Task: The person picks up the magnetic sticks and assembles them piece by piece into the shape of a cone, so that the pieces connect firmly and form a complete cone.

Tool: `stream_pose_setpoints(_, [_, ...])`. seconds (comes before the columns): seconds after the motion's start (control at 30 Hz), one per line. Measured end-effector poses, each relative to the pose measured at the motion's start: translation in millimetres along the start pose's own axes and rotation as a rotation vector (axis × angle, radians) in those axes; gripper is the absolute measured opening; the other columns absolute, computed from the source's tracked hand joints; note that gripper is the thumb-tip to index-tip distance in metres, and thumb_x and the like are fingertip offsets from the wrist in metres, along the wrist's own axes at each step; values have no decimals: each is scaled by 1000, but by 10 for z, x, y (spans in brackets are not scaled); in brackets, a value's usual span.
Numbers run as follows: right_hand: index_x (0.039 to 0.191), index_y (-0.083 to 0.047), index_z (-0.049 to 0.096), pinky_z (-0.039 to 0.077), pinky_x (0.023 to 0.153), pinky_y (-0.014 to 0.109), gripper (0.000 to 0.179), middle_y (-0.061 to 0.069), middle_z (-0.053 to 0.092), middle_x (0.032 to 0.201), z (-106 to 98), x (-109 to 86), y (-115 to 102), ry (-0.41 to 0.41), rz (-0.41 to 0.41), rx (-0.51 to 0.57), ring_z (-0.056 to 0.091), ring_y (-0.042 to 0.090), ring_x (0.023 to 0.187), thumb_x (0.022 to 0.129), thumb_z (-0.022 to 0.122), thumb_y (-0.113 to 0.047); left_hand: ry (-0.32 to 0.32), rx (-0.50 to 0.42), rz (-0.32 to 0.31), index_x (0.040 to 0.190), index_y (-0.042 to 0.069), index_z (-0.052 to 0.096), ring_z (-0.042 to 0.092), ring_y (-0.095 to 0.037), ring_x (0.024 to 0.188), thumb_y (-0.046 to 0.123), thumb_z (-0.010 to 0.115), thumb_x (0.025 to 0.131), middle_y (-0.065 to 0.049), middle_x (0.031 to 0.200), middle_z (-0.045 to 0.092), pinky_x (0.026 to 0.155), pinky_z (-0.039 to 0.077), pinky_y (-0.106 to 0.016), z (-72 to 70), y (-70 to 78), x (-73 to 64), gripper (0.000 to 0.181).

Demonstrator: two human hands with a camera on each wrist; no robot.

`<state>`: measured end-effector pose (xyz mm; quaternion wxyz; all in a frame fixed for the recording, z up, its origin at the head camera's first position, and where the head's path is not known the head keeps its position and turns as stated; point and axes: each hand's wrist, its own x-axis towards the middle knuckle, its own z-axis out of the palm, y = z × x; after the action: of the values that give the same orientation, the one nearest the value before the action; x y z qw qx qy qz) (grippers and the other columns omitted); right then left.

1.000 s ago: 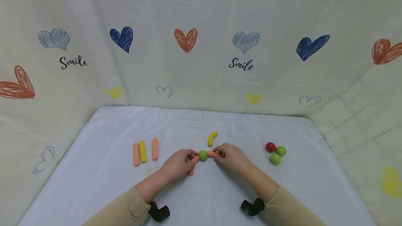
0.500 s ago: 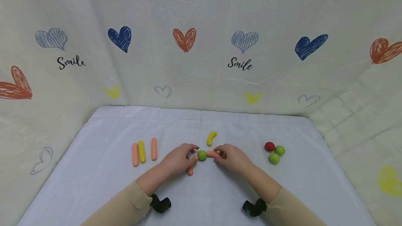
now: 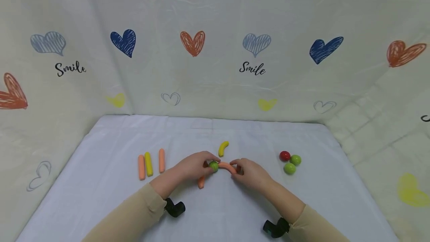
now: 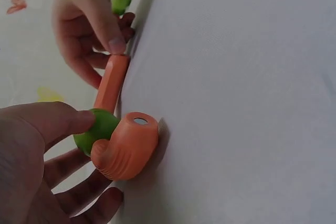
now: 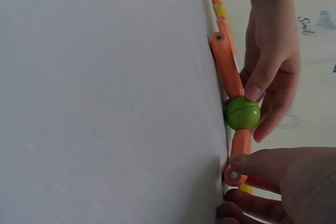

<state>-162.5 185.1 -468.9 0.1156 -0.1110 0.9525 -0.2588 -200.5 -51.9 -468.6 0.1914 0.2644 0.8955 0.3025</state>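
Observation:
My left hand (image 3: 198,165) pinches a green ball (image 3: 213,166) between thumb and fingers. Touching the ball is a curved orange stick (image 3: 226,166), whose other end my right hand (image 3: 252,173) pinches. A second orange stick (image 3: 201,182) extends from the ball's near-left side, partly covered by the left hand in the head view. The right wrist view shows the ball (image 5: 242,113) between both sticks. A metal disc (image 4: 140,121) shows in the second stick's end in the left wrist view.
On the white-covered table, an orange stick (image 3: 141,167), a yellow stick (image 3: 148,164) and another orange stick (image 3: 162,160) lie left. A curved yellow stick (image 3: 223,148) lies beyond the hands. A red ball (image 3: 284,155) and two green balls (image 3: 295,160) sit right.
My left hand has gone from the near-left orange stick to the green ball. My right hand has shifted slightly right along the curved stick, more of which now shows. The head view has turned slightly right.

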Motion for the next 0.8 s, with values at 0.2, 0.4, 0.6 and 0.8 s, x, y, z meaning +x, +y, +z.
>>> stream_pose_setpoints(0.2, [119, -15, 70, 47, 67, 32, 33, -9, 58, 80, -9, -2, -6, 7, -11, 13, 52, 12, 72, 87, 78, -19, -31, 21, 4, 127, 27, 68, 55, -11, 89, 23, 66, 96, 12, 116, 62, 81, 46, -31, 2, 4, 34, 32])
stream_pose_setpoints(0.4, [116, -17, 71, 46, 67, 32, 30, -10, 58, 79, 5, 12, -10, 8, -10, 36, 52, 12, 72, 87, 78, -18, -37, 39, -4, 130, 26, 67, 55, -9, 91, 23, 65, 96, 11, 120, 62, 86, 46, -32, 0, -5, 20, 34])
stream_pose_setpoints(0.6, [115, -17, 72, 47, 68, 33, 28, -9, 60, 80, 10, 35, -5, 22, -17, 40, 53, 12, 73, 88, 77, -17, -32, 7, -15, 129, 30, 67, 55, -9, 91, 22, 66, 96, 14, 121, 62, 84, 46, -32, 3, -26, -27, 34])
stream_pose_setpoints(0.8, [110, -17, 75, 49, 70, 31, 22, -9, 62, 82, 15, 63, -10, 30, 4, 45, 54, 11, 74, 88, 76, -18, -21, -24, -5, 127, 28, 69, 57, -6, 95, 23, 67, 95, 13, 122, 62, 86, 48, -32, 33, -38, -97, 32])
